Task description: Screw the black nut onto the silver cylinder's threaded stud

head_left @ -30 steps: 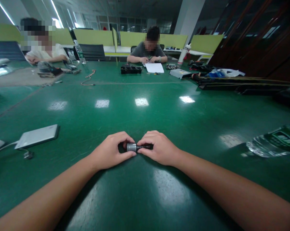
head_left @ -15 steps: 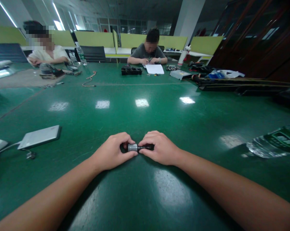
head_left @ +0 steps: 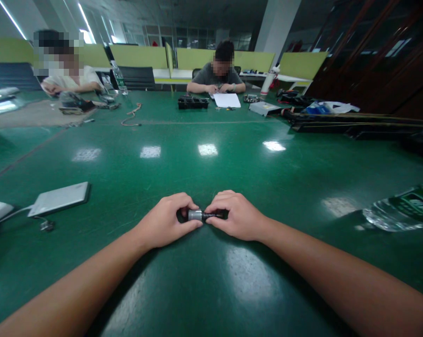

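A small metal part lies level between my hands, just over or on the green table; which of the two I cannot tell. Its left end is a silver cylinder (head_left: 195, 215), pinched between the thumb and fingers of my left hand (head_left: 165, 221). Out of its right end runs a thin dark ridged shaft (head_left: 215, 215). My right hand (head_left: 237, 216) has its thumb and fingertips closed on that shaft, close to the cylinder. The shaft's far end shows inside the curl of my right hand. Both fingertip pairs nearly meet where cylinder and shaft join.
On the left lies a white flat device (head_left: 59, 199) with a cable. A water bottle (head_left: 401, 208) lies on its side at the right. Across the green table (head_left: 183, 173) two people sit near a black tray (head_left: 193, 102), white paper (head_left: 227, 100) and a grey metal box (head_left: 265, 108).
My right fingertips are slightly farther from my left ones, and a little more of the dark shaft shows between them. The whole view has shifted slightly.
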A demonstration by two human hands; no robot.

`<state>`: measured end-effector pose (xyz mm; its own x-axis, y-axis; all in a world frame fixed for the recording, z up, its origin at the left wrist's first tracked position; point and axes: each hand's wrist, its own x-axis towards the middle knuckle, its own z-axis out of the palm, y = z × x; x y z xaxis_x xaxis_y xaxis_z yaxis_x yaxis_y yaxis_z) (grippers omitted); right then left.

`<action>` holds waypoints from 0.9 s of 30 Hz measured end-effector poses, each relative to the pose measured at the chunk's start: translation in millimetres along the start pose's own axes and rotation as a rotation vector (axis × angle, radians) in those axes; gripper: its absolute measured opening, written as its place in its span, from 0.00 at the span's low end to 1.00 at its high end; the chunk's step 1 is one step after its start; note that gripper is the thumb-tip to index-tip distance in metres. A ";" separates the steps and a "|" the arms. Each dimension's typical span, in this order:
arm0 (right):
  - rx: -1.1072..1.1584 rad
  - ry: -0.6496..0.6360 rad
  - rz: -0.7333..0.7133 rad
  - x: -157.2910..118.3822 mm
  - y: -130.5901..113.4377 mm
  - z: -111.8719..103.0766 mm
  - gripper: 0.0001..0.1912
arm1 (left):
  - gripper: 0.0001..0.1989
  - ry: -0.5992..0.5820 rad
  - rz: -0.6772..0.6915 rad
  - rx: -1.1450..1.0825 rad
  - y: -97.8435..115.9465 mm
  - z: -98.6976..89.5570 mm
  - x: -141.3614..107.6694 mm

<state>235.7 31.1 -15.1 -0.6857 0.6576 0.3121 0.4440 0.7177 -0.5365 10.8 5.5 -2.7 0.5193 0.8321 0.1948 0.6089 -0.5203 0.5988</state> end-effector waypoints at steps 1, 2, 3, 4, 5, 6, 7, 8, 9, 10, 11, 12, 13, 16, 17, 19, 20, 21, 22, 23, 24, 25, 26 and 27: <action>0.001 -0.002 0.001 -0.2 -0.1 -0.2 0.05 | 0.09 0.001 0.000 -0.001 0.1 0.0 0.0; 0.000 -0.003 0.003 -0.3 -0.2 -0.4 0.05 | 0.09 0.002 -0.001 -0.002 0.1 -0.1 0.0; 0.000 -0.004 0.004 -0.4 -0.3 -0.6 0.05 | 0.09 0.003 -0.002 -0.002 0.1 -0.1 -0.1; -0.001 -0.005 0.005 -0.5 -0.4 -0.8 0.05 | 0.09 0.004 -0.004 -0.001 0.1 -0.3 -0.3; -0.002 -0.006 0.007 -0.5 -0.5 -1.1 0.05 | 0.09 0.004 -0.005 0.001 0.1 -0.4 -0.5; -0.003 -0.006 0.008 -0.5 -0.5 -1.4 0.06 | 0.09 0.005 -0.005 0.001 0.1 -0.6 -0.7; -0.003 -0.007 0.008 -0.5 -0.5 -1.7 0.06 | 0.09 0.004 -0.006 0.002 0.1 -0.8 -0.8; -0.004 -0.008 0.007 -0.6 -0.4 -2.0 0.06 | 0.09 0.002 -0.007 0.002 0.2 -0.9 -0.9; -0.007 -0.007 0.009 -0.7 -0.2 -2.2 0.06 | 0.09 0.001 -0.007 0.003 0.2 -1.0 -0.9; -0.011 -0.006 0.012 -0.8 0.1 -2.4 0.05 | 0.09 0.000 -0.008 0.003 0.3 -1.0 -0.8; -0.015 -0.005 0.015 -1.0 0.3 -2.5 0.05 | 0.09 -0.001 -0.009 0.004 0.3 -1.0 -0.6; -0.018 -0.005 0.017 -1.2 0.6 -2.5 0.05 | 0.09 -0.002 -0.011 0.005 0.2 -0.8 -0.3; -0.021 -0.004 0.018 -1.4 0.8 -2.5 0.05 | 0.09 -0.003 -0.012 0.004 0.1 -0.6 0.0; -0.021 -0.001 0.017 -1.7 0.9 -2.1 0.05 | 0.09 -0.003 -0.014 0.001 -0.5 0.0 0.5; -0.022 0.002 0.021 -1.7 0.8 -1.9 0.05 | 0.09 -0.002 -0.015 0.002 -0.6 0.1 0.6; -0.025 0.006 0.030 -1.6 0.6 -1.9 0.05 | 0.09 -0.003 -0.016 0.002 -0.4 0.0 0.7; -0.026 0.007 0.033 -1.5 0.6 -2.0 0.05 | 0.09 -0.003 -0.018 0.003 -0.1 -0.1 0.7; -0.026 0.009 0.034 -1.4 0.5 -2.2 0.05 | 0.09 -0.002 -0.019 0.004 0.3 -0.3 0.7; -0.026 0.010 0.033 -1.4 0.5 -2.4 0.05 | 0.09 -0.002 -0.021 0.005 0.6 -0.5 0.8; -0.025 0.011 0.032 -1.5 0.5 -2.8 0.04 | 0.09 -0.002 -0.021 0.004 1.0 -0.7 0.8; -0.024 0.013 0.032 -1.7 0.6 -3.1 0.04 | 0.09 -0.002 -0.021 0.003 1.3 -0.8 0.8; -0.022 0.014 0.034 -1.9 0.6 -3.4 0.04 | 0.09 -0.002 -0.020 0.001 1.4 -0.9 0.9; -0.021 0.014 0.036 -2.2 0.6 -3.8 0.04 | 0.09 -0.002 -0.020 -0.001 1.4 -0.9 0.9; -0.020 0.013 0.039 -2.5 0.6 -4.1 0.04 | 0.09 -0.003 -0.019 -0.003 1.2 -0.9 1.0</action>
<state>240.0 30.8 -13.0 -0.6603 0.6879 0.3012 0.4816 0.6956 -0.5330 11.6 5.9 -1.0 0.5091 0.8414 0.1810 0.6173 -0.5036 0.6044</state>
